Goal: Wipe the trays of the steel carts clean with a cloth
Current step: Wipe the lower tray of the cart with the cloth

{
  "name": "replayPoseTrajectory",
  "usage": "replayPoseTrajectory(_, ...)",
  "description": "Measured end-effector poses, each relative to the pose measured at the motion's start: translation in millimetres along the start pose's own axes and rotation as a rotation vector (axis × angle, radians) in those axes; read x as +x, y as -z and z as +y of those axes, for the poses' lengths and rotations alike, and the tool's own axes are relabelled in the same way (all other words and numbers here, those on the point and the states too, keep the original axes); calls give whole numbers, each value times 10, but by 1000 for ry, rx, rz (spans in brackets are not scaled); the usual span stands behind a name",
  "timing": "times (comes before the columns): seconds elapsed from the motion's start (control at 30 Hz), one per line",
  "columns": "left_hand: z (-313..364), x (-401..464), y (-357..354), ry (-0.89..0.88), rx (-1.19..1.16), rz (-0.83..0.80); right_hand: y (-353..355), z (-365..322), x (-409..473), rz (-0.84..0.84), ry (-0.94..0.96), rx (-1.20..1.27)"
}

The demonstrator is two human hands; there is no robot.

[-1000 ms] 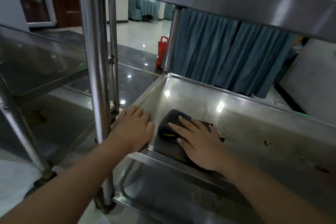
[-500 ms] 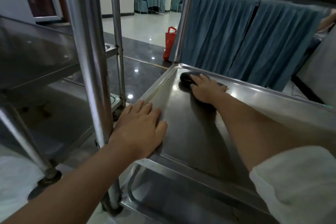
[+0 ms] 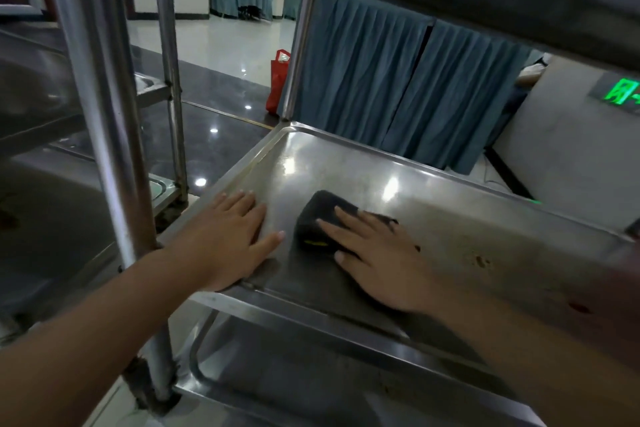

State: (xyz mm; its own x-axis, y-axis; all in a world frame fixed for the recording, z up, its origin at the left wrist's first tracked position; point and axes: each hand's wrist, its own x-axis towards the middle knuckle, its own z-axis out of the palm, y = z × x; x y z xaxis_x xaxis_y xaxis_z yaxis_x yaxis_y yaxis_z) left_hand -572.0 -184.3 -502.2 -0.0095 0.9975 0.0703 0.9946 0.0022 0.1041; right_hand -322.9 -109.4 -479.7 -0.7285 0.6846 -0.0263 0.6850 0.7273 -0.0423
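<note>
Mid-wipe on middle tray of steel cart. Right hand flat on dark cloth, fingers spread and extended, pressing down rather than gripping; cloth sits near tray's left-front area. Left hand flat on tray's left rim, fingers open, holding nothing, likely bracing the cart. Left part of tray looks shiny; brown specks and stains visible to the right of cloth. Next move probably: sweep cloth rightward over stains with firm downward pressure. Lower tray looks grimy too, likely not yet done.
</note>
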Motion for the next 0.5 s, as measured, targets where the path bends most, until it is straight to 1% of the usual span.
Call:
replayPoseTrajectory(0.1, 12, -24, -2, -23, -20, 8, -13, -24, -360, -18, 40, 5)
replayPoseTrajectory(0.17, 36, -22, -3, -59, -26, 7, 22, 37, -293, -19, 20, 7)
replayPoseTrajectory(0.2, 47, -20, 2, -77, -24, 1, 46, 86, -192, -13, -12, -6)
replayPoseTrajectory(0.27, 62, -22, 15, -93, 3, -3, 91, 190, 66, -6, -143, -15)
replayPoseTrajectory(0.33, 101, -22, 21, -79, 45, -1, 112, 241, 275, -10, -278, 33)
replayPoseTrajectory(0.37, 143, -17, 20, -54, 61, -2, 102, 241, 327, -14, -312, 51)
replayPoseTrajectory(0.43, 296, 25, 34, -7, 60, -3, 75, 221, 264, -19, -307, 51)
replayPoseTrajectory(0.5, 513, 115, 65, 18, -4, -26, 47, 211, -9, -19, -238, 28)
